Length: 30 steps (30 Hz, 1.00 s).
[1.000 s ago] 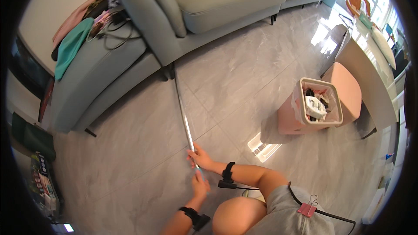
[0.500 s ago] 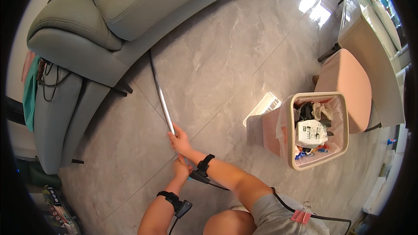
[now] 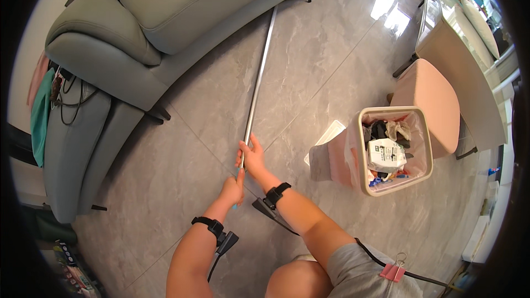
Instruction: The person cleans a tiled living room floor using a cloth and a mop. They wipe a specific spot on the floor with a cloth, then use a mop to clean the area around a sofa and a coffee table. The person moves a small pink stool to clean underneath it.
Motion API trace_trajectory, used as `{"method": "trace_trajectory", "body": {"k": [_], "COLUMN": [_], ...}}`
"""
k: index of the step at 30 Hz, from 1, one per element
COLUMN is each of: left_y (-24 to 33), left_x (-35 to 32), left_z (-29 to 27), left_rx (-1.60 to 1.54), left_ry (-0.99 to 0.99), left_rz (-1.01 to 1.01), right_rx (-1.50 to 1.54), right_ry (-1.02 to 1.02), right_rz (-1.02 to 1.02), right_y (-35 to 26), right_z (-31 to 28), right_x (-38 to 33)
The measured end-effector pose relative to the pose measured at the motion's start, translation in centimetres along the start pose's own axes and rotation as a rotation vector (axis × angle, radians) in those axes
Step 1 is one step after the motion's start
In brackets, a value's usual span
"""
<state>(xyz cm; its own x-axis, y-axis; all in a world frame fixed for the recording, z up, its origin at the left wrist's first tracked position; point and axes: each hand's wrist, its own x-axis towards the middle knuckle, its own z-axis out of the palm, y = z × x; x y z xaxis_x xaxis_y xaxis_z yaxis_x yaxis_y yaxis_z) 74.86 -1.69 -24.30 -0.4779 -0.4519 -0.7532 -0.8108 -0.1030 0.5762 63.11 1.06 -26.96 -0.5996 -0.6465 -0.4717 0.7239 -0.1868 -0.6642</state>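
Both my hands are wrapped around a long silvery metal pole (image 3: 258,80) that slants away over the floor. Its far end passes out of sight beneath the grey sofa (image 3: 204,58). My right hand (image 3: 253,155) grips it higher up. Just below, my left hand (image 3: 232,190) closes around the near end, where a bit of blue shows under the fist. What sits on the pole's far end is hidden by the sofa.
To the right stands a lined waste bin (image 3: 361,171) filled with packaging and scraps. A white slotted tray (image 3: 331,135) lies beside it on the tiled floor (image 3: 309,77). Beyond are a pink stool (image 3: 428,105) and a desk (image 3: 469,88). Thin sofa legs (image 3: 160,113) touch the floor at left.
The pole has swung to the right, its far end now farther along under the sofa. Both hands have moved slightly right and up with it, still gripping.
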Motion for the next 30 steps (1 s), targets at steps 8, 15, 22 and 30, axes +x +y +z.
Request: {"method": "trace_trajectory", "body": {"k": [8,15,22,30], "left_y": [-14.3,-21.1,-36.7,-45.2], "left_x": [-6.7,-20.8,-36.8,-41.1], "left_z": [2.2,0.5,-3.3,-2.7], "left_rx": [0.356,0.355,0.415,0.500], "left_ry": [0.124,0.077,-0.037,0.217], "left_rz": [0.120,0.027,-0.094,-0.175], "right_rx": [-0.153,-0.360,-0.020,-0.070], "right_ry": [-0.130,-0.483,-0.338,-0.547], "right_rz": [0.308,0.672,0.599,0.640], "right_y": [4.7,8.0,9.1,10.9], "right_z": [-3.9,-4.0,-2.6,0.4], "right_x": [-10.5,-17.9,-21.3,-23.1]}}
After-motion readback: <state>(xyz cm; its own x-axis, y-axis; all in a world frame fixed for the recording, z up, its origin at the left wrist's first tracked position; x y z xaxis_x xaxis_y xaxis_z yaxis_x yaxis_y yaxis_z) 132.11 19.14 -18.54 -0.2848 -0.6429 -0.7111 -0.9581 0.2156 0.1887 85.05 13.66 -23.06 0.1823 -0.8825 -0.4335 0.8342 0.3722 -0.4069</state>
